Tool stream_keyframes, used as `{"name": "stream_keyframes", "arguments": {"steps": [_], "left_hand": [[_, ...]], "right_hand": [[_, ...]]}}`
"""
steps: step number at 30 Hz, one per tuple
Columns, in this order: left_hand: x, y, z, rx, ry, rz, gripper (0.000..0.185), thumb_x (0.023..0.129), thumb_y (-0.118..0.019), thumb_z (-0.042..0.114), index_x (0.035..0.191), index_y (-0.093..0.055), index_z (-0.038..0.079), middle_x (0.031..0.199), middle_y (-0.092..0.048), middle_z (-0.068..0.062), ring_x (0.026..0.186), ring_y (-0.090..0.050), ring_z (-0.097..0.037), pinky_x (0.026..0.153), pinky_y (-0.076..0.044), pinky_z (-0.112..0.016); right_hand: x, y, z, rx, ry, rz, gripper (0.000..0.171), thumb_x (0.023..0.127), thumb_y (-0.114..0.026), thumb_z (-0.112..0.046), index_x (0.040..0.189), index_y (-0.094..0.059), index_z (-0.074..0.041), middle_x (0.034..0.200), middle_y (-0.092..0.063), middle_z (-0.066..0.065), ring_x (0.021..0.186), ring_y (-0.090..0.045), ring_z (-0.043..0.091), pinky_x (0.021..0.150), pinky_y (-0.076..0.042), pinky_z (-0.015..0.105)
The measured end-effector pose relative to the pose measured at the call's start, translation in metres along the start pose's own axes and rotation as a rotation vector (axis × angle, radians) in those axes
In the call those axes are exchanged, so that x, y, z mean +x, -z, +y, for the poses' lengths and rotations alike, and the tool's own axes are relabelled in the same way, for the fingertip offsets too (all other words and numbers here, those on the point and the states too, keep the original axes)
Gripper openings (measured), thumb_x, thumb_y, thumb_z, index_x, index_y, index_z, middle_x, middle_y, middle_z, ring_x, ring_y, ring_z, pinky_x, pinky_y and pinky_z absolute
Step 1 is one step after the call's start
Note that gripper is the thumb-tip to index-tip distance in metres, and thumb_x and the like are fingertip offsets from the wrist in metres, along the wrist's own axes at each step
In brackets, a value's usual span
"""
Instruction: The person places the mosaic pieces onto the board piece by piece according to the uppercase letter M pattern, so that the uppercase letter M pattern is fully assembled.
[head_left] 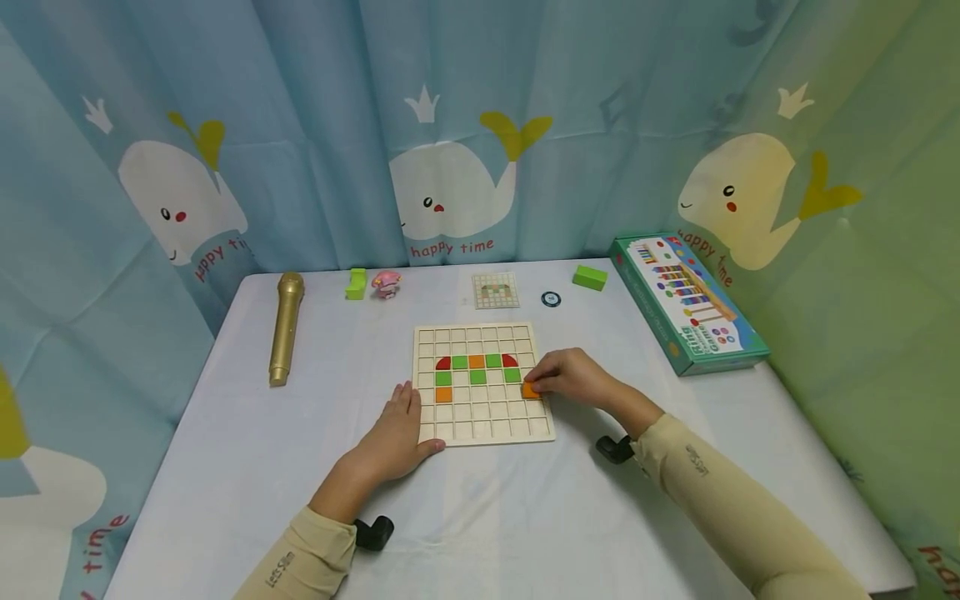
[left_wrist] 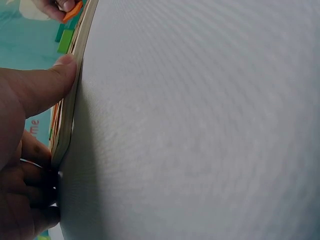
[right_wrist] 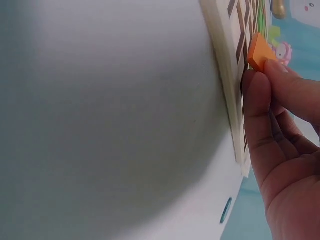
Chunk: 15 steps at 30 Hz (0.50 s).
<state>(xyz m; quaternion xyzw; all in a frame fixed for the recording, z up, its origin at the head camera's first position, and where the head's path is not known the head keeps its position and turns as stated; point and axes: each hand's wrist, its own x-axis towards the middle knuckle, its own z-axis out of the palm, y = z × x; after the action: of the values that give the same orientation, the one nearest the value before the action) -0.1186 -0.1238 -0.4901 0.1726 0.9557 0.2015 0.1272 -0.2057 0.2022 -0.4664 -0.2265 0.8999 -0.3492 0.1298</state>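
A pale wooden grid board (head_left: 480, 429) lies on the table with red, green and orange tiles in an arch shape. My right hand (head_left: 573, 375) pinches an orange square tile (right_wrist: 260, 52) between thumb and forefinger, over the board's right side. In the right wrist view that tile tilts just above the grid. Along the board's left edge rests my left hand (head_left: 397, 433), its fingers extended and the thumb (left_wrist: 55, 82) against the front edge. Another orange tile (head_left: 444, 395) sits in the grid at the left.
Behind the board lie a pattern card (head_left: 496, 291), a round dark chip (head_left: 551, 299) and a green block (head_left: 589, 277). A gold microphone (head_left: 287, 329), another green piece (head_left: 356, 284) and a pink figurine (head_left: 386, 284) stand at the left. At the right is a green game box (head_left: 690, 308).
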Motion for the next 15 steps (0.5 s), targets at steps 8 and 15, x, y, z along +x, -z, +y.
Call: {"name": "stream_keyframes", "arguments": {"steps": [8,15], "left_hand": [[0.000,0.000,-0.001,0.002,-0.003,-0.001,0.093,0.096,-0.068,0.043,0.150,-0.024,-0.018,0.159,-0.015,-0.035,0.150,-0.010,-0.046,0.119,-0.021,-0.052],[0.001,0.000,-0.002,0.017,-0.011,-0.004,0.094,0.096,-0.067,0.045,0.150,-0.024,-0.018,0.160,-0.015,-0.035,0.150,-0.010,-0.046,0.119,-0.022,-0.053]], "right_hand": [[0.013,-0.007,-0.007,-0.053,0.005,-0.028,0.010,0.088,-0.079,-0.010,0.098,-0.082,-0.011,0.096,-0.073,-0.002,0.092,-0.064,0.017,0.085,-0.053,0.037],[0.020,-0.012,-0.012,-0.044,-0.022,-0.051,0.009,0.089,-0.078,-0.011,0.097,-0.082,-0.012,0.096,-0.072,-0.003,0.094,-0.062,0.017,0.088,-0.052,0.038]]}}
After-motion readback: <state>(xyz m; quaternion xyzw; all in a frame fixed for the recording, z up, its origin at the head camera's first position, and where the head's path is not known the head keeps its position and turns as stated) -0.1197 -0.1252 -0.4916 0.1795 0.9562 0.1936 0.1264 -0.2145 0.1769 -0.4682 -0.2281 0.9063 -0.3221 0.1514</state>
